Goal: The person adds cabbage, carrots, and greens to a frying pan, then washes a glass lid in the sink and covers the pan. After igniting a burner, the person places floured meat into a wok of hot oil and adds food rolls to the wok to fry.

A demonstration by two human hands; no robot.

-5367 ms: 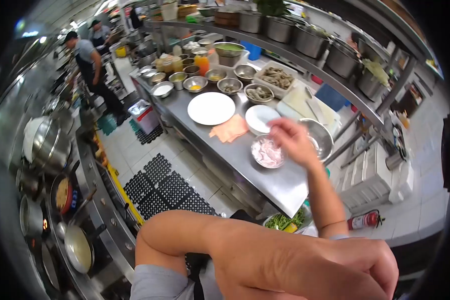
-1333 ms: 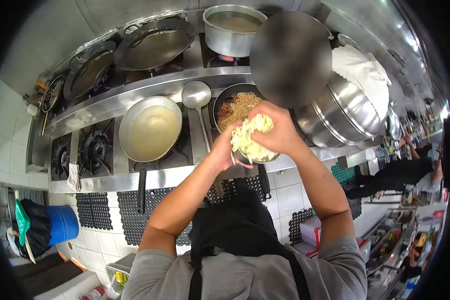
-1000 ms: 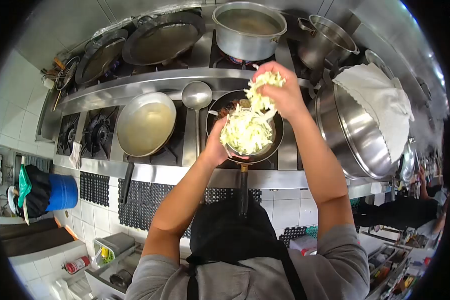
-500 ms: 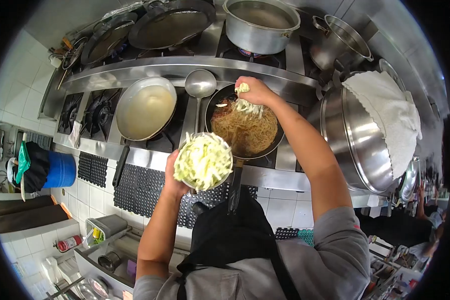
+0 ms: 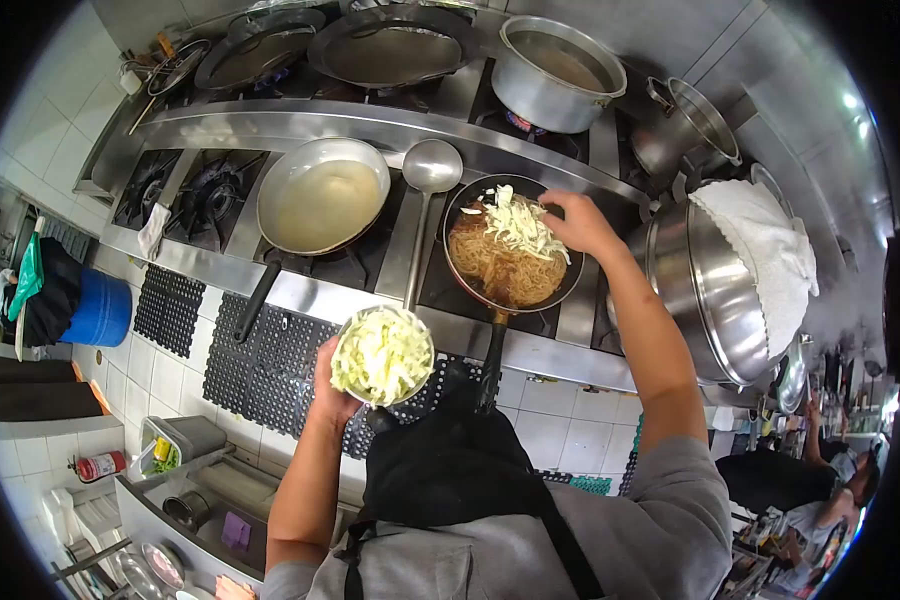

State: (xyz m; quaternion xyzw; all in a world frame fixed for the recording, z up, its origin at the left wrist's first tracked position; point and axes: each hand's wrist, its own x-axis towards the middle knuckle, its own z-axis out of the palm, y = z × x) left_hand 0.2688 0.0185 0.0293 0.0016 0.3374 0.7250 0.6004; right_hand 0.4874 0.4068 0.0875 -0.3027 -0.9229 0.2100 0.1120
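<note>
My left hand (image 5: pixel 332 388) is wrapped round the side of a bowl heaped with pale green shredded cabbage (image 5: pixel 385 352), held in front of the stove. Over the right edge of a frying pan (image 5: pixel 452 258), my right hand (image 5: pixel 578 224) hovers with its fingers slightly apart and nothing visible in them. Inside that pan lie brown noodles (image 5: pixel 500 268), with a loose pile of shredded cabbage (image 5: pixel 515 220) on top. The pan's dark handle (image 5: pixel 491 362) points towards my body. A long-handled ladle (image 5: pixel 432 166) rests just left of the pan.
Left of the ladle, a second pan (image 5: pixel 323 195) holds cloudy liquid. Wide woks (image 5: pixel 393 45) and a large pot (image 5: pixel 558 75) stand on the back burners. A big steel pot (image 5: pixel 705 290) with a white cloth (image 5: pixel 760 260) sits at right. Another person (image 5: pixel 838 470) is at far right.
My right hand has let its cabbage fall onto the noodles and moved a little right, its fingers loosened. The bowl in my left hand is lower, further from the pan. The view has shifted.
</note>
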